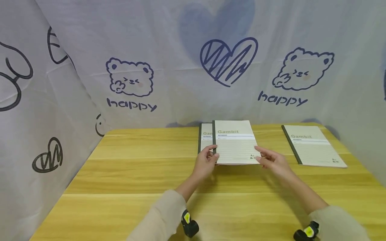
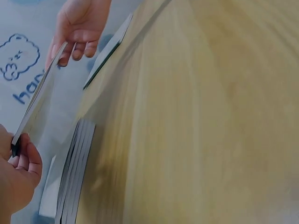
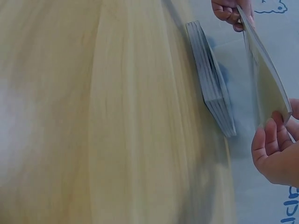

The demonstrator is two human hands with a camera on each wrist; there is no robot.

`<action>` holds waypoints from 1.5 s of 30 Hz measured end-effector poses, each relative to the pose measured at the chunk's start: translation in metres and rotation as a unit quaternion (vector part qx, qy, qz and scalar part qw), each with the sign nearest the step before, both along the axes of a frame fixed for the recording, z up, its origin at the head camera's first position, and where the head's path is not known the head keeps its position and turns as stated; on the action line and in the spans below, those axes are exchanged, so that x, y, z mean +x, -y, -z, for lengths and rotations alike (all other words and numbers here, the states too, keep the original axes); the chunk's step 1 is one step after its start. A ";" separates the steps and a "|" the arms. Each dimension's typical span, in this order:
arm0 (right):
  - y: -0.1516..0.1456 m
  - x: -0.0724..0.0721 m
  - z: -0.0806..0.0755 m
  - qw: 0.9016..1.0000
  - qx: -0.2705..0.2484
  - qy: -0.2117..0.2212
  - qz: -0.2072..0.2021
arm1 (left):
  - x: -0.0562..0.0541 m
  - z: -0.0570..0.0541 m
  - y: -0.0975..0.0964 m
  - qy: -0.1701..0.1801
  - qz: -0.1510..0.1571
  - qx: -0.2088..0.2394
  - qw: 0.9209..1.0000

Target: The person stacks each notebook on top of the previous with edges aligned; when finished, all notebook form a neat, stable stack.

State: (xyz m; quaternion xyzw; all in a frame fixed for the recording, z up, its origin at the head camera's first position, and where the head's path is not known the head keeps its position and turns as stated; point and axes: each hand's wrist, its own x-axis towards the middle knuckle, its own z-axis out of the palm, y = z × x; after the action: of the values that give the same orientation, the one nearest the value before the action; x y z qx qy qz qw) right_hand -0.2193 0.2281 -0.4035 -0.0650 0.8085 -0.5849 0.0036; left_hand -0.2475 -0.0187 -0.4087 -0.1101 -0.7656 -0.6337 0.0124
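Left hand (image 1: 205,163): I see it pinching the notebook (image 1: 234,142) by its spine.
Right hand (image 1: 275,162): pinches the opposite edge.
Notebook: raised off the table (image 1: 129,177), near the stack (image 3: 205,77).
Second notebook (image 1: 313,149): flat, at right.

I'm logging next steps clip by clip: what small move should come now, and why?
Probably carry the held notebook rightward toward the lone notebook: the left hand and right hand grip its opposite sides above the table, and the head view shows it offset to the right of the notebook stack.
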 end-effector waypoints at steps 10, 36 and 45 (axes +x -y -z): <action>0.024 -0.021 0.007 1.000 -0.016 0.021 0.013 | -0.016 0.002 0.024 -0.015 0.000 -0.062 0.998; 0.060 -0.057 0.021 0.999 -0.021 -0.021 0.039 | -0.038 0.018 0.038 -0.048 -0.057 -0.155 0.985; 0.062 -0.062 0.029 0.995 0.071 -0.046 0.058 | -0.042 0.027 0.039 -0.108 -0.042 -0.256 0.960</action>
State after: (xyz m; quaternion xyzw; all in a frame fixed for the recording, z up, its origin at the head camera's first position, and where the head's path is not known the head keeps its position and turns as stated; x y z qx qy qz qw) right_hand -0.2816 0.1660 -0.4321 -0.0443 0.8498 -0.5215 -0.0626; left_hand -0.2892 -0.0575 -0.4354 -0.1451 -0.9001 -0.4002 0.0927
